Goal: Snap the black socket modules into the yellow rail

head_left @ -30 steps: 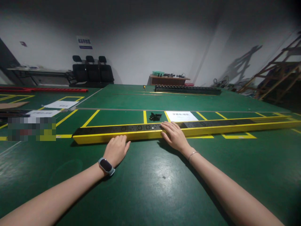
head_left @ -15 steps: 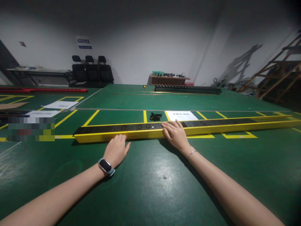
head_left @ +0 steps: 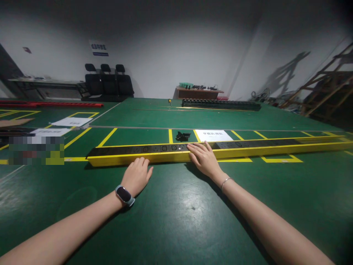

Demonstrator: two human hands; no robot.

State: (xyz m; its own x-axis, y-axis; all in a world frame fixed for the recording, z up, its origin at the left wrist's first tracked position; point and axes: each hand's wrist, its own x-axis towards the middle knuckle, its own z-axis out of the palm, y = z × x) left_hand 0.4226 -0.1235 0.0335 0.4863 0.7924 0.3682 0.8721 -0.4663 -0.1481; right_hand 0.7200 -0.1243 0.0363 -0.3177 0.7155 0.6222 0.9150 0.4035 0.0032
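Note:
A long yellow power strip with black socket modules along its top lies crosswise in front of me on the green surface. My left hand rests at its near side, left of the middle, fingertips against the yellow wall and thumb apart. Over the strip's middle lies my right hand, with its fingers stretched out flat across the black modules and the near edge. Just right of those fingers the channel shows a dark gap. Neither hand is closed round anything.
Beyond the strip are a small heap of black parts and a white printed sheet. Yellow tape marks the green table. Farther back lie a black slotted rail and a yellow-handled tool.
My right hand has slid slightly left along the modules. The left hand and the strip stay nearly where they were.

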